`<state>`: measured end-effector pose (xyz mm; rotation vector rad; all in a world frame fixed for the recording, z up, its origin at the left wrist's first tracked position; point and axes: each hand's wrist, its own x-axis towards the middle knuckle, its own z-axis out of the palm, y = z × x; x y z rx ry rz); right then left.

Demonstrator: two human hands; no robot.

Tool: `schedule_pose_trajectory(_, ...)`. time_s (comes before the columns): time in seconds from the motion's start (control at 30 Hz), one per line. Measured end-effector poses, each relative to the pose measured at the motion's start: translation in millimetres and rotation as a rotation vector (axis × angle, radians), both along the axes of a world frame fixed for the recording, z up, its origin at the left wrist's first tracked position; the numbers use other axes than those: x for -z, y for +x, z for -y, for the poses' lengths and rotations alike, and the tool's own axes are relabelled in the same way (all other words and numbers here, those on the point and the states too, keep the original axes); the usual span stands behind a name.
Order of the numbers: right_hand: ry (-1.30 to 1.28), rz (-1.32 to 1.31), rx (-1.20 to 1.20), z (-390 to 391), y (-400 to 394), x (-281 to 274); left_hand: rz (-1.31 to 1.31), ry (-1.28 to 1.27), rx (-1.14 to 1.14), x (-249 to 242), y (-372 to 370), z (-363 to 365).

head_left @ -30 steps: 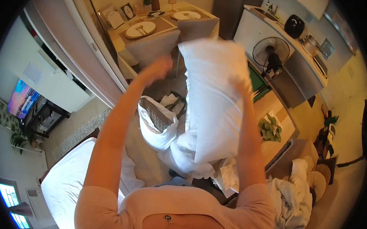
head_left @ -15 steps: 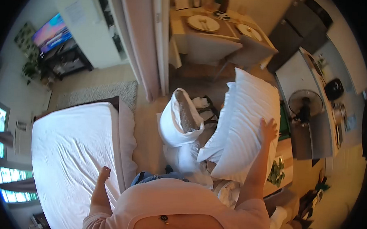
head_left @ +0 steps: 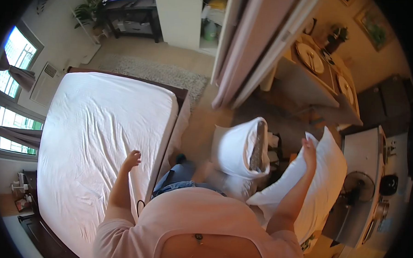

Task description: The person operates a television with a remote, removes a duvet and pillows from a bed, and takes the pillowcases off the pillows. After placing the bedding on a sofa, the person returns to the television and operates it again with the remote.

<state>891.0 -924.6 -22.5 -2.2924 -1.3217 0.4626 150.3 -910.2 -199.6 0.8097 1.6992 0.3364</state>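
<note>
My left hand hovers over the bed, fingers loosely bent and apart, with nothing in it. A wrinkled white fitted sheet covers the mattress. On my other side, my right hand overlaps the upper corner of the white pillows, its fingers partly spread and pointing away from me. The pillows lean together in a slanted stack, partly hidden by my right forearm. Between them and the bed stands a bundle of white bedding, with a grey patterned piece showing at its opening.
A pink curtain hangs beside a sliding door frame. Behind it are a set dining table and chairs. A fan stands at the right by a counter. A grey rug lies past the bed's dark frame.
My view has swung left towards the bed, so the bedding and pillows sit further right. My right hand has shifted from flat on the pillow's face to near its upper corner.
</note>
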Motion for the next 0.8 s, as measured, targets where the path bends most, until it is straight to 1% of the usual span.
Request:
schedule_pose_trajectory(0.03, -0.045, -0.101, -0.077, -26.6, -48.7, -12.4, 0.027, 0.014, -0.024, -9.6, 6.2, -24.1)
schedule_pose_trajectory(0.07, -0.060, -0.178, -0.193, -51.0, -71.6, 2.6, 0.054, 0.030, -0.045, -17.6, 9.2, -45.8)
schedule_pose_trajectory(0.1, -0.066, -0.335, -0.258, -72.1, -105.8, 8.3, 0.093, 0.042, -0.048, -14.6, 7.5, -67.4)
schedule_pose_trajectory(0.13, -0.171, -0.448, -0.333, -93.2, -141.5, 0.7, 0.112, 0.039, -0.037, -16.4, 8.0, -88.8)
schedule_pose_trajectory(0.2, -0.199, -0.212, -0.514, -130.0, -178.3, 21.5, 0.161, 0.072, -0.030, -16.5, 11.9, -127.7)
schedule_pose_trajectory(0.23, -0.212, -0.300, -0.504, -139.8, -209.6, 6.1, 0.221, 0.097, -0.072, -15.6, 13.9, -141.7)
schedule_pose_trajectory(0.27, -0.247, -0.390, -0.488, -152.2, -227.6, 12.0, 0.235, 0.104, -0.105, -13.0, 17.6, -154.6)
schedule_pose_trajectory(0.3, -0.293, -0.400, -0.539, -165.9, -242.5, 9.7, 0.250, 0.111, -0.139, -9.0, 23.4, -169.4)
schedule_pose_trajectory(0.33, -0.338, -0.408, -0.591, -181.2, -254.7, 6.4, 0.266, 0.120, -0.173, -5.6, 30.9, -185.3)
schedule_pose_trajectory(0.37, -0.382, -0.377, -0.612, -197.5, -263.8, 3.7, 0.361, 0.117, -0.215, -9.0, 40.9, -200.4)
schedule_pose_trajectory(0.43, -0.467, -0.307, -0.654, -232.2, -272.4, 0.1, 0.475, 0.116, -0.198, -14.0, 59.1, -234.6)
schedule_pose_trajectory(0.47, -0.463, -0.297, -0.673, -252.7, -269.7, 3.9, 0.534, 0.121, -0.192, -15.4, 68.5, -254.4)
schedule_pose_trajectory(0.5, -0.460, -0.287, -0.696, -274.1, -265.7, 14.2, 0.525, 0.135, -0.220, -16.9, 77.8, -273.6)
schedule_pose_trajectory(0.53, -0.455, -0.276, -0.723, -295.5, -260.7, 24.7, 0.408, 0.172, -0.134, -10.6, 82.0, -292.3)
schedule_pose_trajectory(0.6, -0.421, -0.252, -0.787, -345.2, -252.2, 39.2, 0.163, 0.268, 0.000, 18.1, 88.9, -338.0)
schedule_pose_trajectory(0.63, -0.427, -0.124, -0.826, -372.2, -252.0, 43.3, -0.153, 0.467, 0.161, 39.0, 87.0, -353.3)
schedule_pose_trajectory(0.67, -0.448, -0.083, -0.902, -399.0, -255.0, 40.9, -0.344, 0.518, 0.232, 44.5, 86.6, -365.1)
schedule_pose_trajectory(0.7, -0.534, -0.094, -0.873, -420.9, -264.4, 28.4, -0.402, 0.444, 0.220, 54.8, 83.5, -372.9)
schedule_pose_trajectory(0.73, -0.418, 0.017, -0.976, -443.5, -259.5, 44.3, -0.455, 0.385, 0.221, 66.8, 77.6, -374.8)
schedule_pose_trajectory(0.77, -0.494, -0.026, -1.018, -469.4, -263.8, 39.9, -0.486, 0.238, 0.259, 88.2, 67.8, -376.9)
schedule_pose_trajectory(0.8, -0.518, -0.077, -1.016, -490.9, -275.2, 18.8, -0.513, 0.125, 0.288, 103.9, 60.8, -375.7)
